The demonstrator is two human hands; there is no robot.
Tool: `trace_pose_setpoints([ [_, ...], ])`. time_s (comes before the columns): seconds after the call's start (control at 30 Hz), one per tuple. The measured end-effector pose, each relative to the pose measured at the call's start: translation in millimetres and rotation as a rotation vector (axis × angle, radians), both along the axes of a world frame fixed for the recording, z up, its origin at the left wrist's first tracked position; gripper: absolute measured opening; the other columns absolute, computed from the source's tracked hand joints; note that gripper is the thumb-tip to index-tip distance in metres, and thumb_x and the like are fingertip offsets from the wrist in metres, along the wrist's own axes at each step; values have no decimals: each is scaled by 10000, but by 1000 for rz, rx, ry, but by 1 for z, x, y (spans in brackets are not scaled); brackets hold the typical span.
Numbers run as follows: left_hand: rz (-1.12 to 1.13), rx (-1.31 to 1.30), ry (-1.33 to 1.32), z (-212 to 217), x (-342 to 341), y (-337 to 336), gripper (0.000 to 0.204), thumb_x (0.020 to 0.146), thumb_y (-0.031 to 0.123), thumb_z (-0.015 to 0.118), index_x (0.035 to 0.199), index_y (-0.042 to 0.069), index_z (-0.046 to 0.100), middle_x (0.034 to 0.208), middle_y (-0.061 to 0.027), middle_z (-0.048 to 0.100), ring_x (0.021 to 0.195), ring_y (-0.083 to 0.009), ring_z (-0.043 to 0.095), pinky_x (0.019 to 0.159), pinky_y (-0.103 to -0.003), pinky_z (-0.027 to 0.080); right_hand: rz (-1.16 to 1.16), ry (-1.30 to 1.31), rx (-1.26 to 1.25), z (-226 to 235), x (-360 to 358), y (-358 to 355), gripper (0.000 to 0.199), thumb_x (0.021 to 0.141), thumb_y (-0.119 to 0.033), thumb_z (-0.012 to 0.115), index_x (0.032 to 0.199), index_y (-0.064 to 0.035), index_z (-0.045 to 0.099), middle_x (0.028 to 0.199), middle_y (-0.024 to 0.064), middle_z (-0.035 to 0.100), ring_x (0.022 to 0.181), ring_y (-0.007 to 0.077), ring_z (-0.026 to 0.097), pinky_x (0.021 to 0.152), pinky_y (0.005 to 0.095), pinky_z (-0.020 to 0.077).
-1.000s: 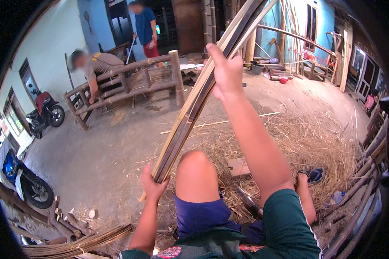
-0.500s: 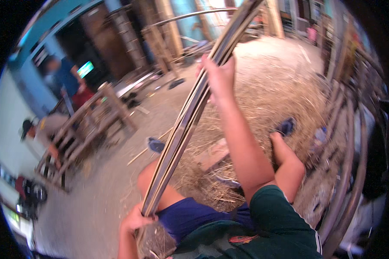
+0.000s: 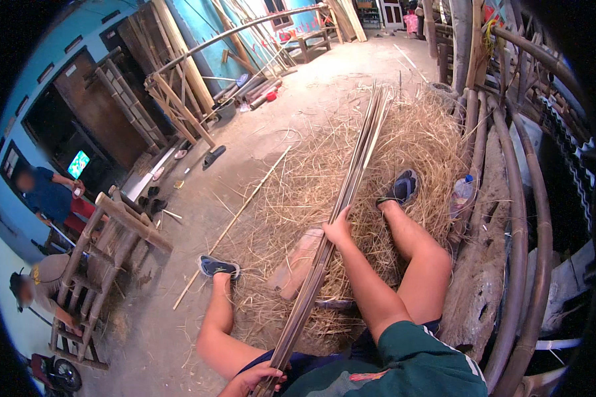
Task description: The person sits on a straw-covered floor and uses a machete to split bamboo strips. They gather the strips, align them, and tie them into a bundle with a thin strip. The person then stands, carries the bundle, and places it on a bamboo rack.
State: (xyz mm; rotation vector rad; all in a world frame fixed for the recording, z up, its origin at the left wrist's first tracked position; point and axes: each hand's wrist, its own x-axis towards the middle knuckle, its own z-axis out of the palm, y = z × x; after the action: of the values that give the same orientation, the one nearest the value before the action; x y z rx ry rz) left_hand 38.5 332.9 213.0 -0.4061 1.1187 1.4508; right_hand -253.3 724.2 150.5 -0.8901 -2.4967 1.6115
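Note:
A bundle of long, thin bamboo strips (image 3: pixel 360 155) slants across my lap, its far end spread slightly over the shavings. My right hand (image 3: pixel 338 227) is closed around its middle. Low in the picture, my left hand (image 3: pixel 258 377) is wrapped round the near end. Beneath the bundle lies a flat reddish-brown wooden board (image 3: pixel 293 268), partly covered by the strips. A dark narrow object (image 3: pixel 334 304) shows beside the bundle below the board; its kind I cannot tell.
Pale bamboo shavings (image 3: pixel 404 145) spread between and beyond my feet. A long pole (image 3: pixel 245 205) lies to the left. At right are a plastic bottle (image 3: pixel 460 195) and thick bamboo poles (image 3: pixel 516 218). Two people are at far left, one beside a bamboo bench (image 3: pixel 99 264).
The bundle has come down from a raised position, its far end now over the shavings. My right hand has lowered with it; my left hand sits lower in view. The view has shifted too.

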Motion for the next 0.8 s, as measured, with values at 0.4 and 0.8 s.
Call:
trace_pose_setpoints([
  [0.4, 82, 153, -233, -1, 2, 0, 542, 855, 175, 737, 1318, 17, 504, 856, -111, 604, 748, -204, 605, 653, -320, 502, 16, 302, -1591, -75, 42, -6, 732, 947, -604, 610, 1399, -44, 477, 1149, 186, 661, 973, 296, 708, 807, 453, 619],
  [0.8, 50, 178, -68, -9, 29, -10, 914, 808, 505, 801, 1461, -2, 408, 1236, -171, 629, 1074, -263, 667, 906, -402, 565, -37, 203, -1617, -57, 61, -25, 708, 877, -743, 570, 1071, -64, 609, 919, 131, 674, 786, 250, 705, 658, 423, 627],
])
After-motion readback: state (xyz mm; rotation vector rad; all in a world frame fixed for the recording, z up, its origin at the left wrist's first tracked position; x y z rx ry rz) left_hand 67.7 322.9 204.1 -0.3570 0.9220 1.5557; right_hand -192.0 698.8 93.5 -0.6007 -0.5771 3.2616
